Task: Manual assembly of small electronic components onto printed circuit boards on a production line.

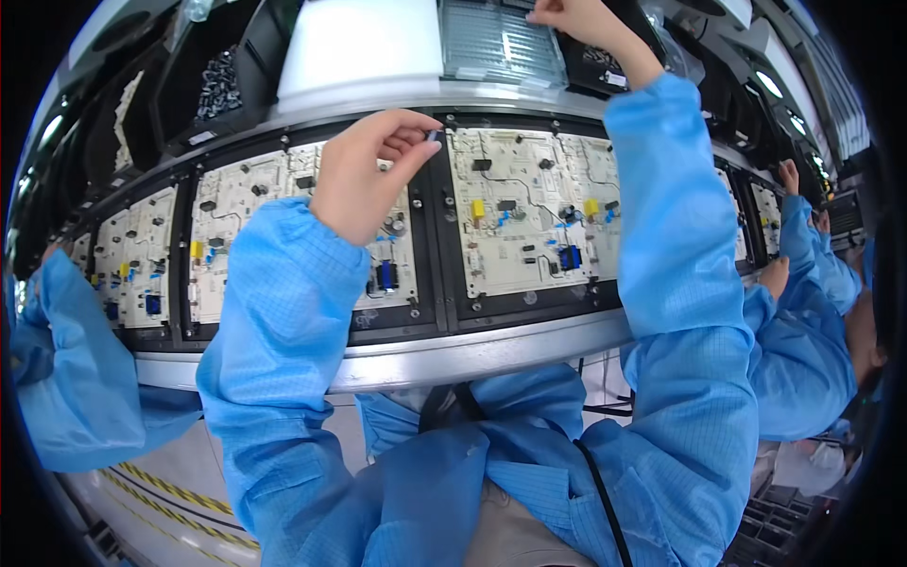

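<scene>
My left hand [370,175] is raised over the circuit boards, with thumb and index finger pinching a small bluish electronic component [433,135]. Right of that pinch lies a pale circuit board [515,231] in a black frame [436,269], populated with yellow, blue and black parts. Another board [241,269] is partly covered by my left hand and sleeve. My right hand [584,24] reaches to the far side, beside a clear ridged plastic tray [501,47]. Its fingertips are closed together near the top edge, and what they hold, if anything, cannot be made out.
Behind the line stand a bin of small dark parts [219,85] and a white panel [361,47]. A metal rail [482,348] runs along the near edge. Blue-sleeved co-workers sit at the left [76,369] and right [798,350], their hands near the same line.
</scene>
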`<state>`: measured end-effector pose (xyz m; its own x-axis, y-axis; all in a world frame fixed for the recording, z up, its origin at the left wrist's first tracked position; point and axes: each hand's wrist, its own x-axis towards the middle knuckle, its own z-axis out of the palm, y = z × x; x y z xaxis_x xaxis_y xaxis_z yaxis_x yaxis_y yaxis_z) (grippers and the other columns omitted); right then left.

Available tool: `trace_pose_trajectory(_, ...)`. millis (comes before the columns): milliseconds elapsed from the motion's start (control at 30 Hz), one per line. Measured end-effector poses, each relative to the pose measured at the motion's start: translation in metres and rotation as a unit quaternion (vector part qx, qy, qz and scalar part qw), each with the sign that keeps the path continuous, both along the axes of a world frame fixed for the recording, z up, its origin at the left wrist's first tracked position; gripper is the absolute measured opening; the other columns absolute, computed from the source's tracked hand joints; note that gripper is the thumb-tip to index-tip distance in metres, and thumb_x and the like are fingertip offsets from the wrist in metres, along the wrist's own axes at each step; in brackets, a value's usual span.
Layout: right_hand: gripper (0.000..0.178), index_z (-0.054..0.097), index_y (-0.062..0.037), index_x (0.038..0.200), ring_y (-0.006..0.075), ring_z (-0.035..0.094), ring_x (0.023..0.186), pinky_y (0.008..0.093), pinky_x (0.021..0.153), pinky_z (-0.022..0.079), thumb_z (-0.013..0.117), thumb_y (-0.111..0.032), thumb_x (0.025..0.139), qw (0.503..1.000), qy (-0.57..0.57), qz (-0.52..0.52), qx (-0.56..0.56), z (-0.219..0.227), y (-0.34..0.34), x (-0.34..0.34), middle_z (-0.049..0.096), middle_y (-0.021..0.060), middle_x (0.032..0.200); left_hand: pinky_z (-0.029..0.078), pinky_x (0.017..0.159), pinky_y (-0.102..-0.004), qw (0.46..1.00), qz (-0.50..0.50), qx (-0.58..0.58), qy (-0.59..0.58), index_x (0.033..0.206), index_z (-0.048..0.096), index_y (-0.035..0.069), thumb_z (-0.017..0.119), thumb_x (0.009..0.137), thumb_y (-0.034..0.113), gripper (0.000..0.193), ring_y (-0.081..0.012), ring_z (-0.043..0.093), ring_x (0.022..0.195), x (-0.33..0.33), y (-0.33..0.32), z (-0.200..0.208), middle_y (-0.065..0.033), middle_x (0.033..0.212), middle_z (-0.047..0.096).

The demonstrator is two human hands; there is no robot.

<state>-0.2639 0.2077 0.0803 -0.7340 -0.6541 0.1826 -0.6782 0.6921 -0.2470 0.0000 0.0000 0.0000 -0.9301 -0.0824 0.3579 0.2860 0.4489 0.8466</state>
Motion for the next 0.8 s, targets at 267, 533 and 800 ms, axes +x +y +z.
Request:
trace_pose_trajectory(267, 0.011, 0.060, 0.0003, 0.086, 0.0066, 0.053, 0.067, 0.0228, 0.062, 0.044, 0.066, -0.007, 0.081, 0.977, -0.209, 0.042, 0.010, -0.027, 0.132, 0.098, 0.060, 0.0008, 0.073, 0.050, 0.077, -0.0251, 0.997, -0.048, 0.053, -0.033, 0.101, 0.063, 0.003, 0.064, 0.084, 0.010, 0.018, -0.0132, 0.061, 0.082, -0.011, 0.026, 0.001, -0.0068, 0.089, 0.064)
trace_pose_trajectory(533, 0.012, 0.062, -0.0001, 0.091, 0.0084, 0.055, 0.073, 0.0231, 0.068, 0.046, 0.064, -0.005, 0.081, 0.972, -0.230, 0.037, -0.023, -0.064, 0.140, 0.108, 0.062, 0.0021, 0.077, 0.050, 0.078, -0.0242, 0.992, -0.054, 0.084, -0.070, 0.102, 0.063, 0.002, 0.062, 0.085, 0.008, 0.018, -0.0118, 0.060, 0.085, -0.010, 0.035, 0.001, -0.0059, 0.090, 0.064)
trace_pose_trajectory(800, 0.011, 0.063, 0.0007, 0.091, 0.0088, 0.054, 0.070, 0.0228, 0.067, 0.046, 0.064, -0.004, 0.081, 0.980, -0.194, 0.037, -0.032, -0.071, 0.141, 0.109, 0.061, 0.0025, 0.076, 0.050, 0.079, -0.0243, 0.994, -0.046, 0.073, -0.061, 0.102, 0.063, 0.002, 0.063, 0.085, 0.007, 0.018, -0.0122, 0.060, 0.084, -0.012, 0.039, -0.001, -0.0065, 0.091, 0.064)
